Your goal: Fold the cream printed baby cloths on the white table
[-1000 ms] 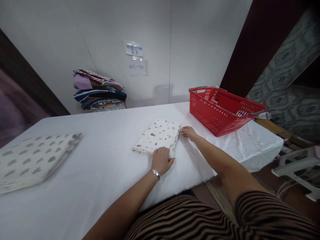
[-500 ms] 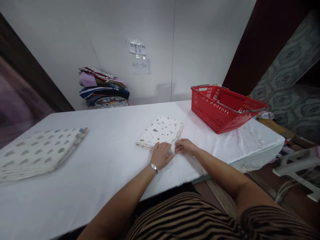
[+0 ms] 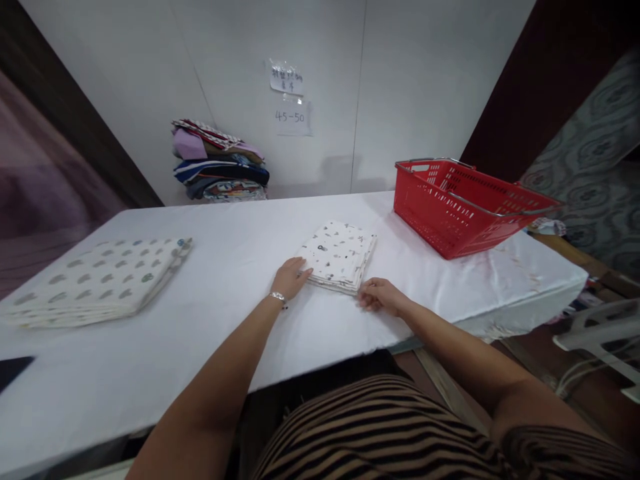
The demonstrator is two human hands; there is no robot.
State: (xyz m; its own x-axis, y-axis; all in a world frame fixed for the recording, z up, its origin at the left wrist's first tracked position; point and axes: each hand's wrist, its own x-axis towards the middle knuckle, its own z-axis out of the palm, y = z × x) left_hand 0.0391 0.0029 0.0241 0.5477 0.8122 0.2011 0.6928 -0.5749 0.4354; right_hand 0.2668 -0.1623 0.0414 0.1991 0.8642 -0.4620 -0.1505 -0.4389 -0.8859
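Observation:
A folded white cloth with a small grey and dark print lies on the white-covered table in front of me. My left hand, a bracelet at its wrist, is at the cloth's near left corner, thumb and fingers closed around the edge. At the near right corner, my right hand has its fingers curled against the layered edge; its fingertips are partly hidden. Further left lies a larger folded white cloth with grey cloud-like shapes, touched by neither hand.
A red plastic basket with metal handles stands at the table's back right. Against the wall is a stack of folded fabrics, left of two paper signs. A dark flat object shows at the left edge. A white plastic stool stands off to the right.
My left hand has slid from the cloth's near right part leftward to its near left corner. The right hand stays by the right corner. The view has shifted slightly left and down.

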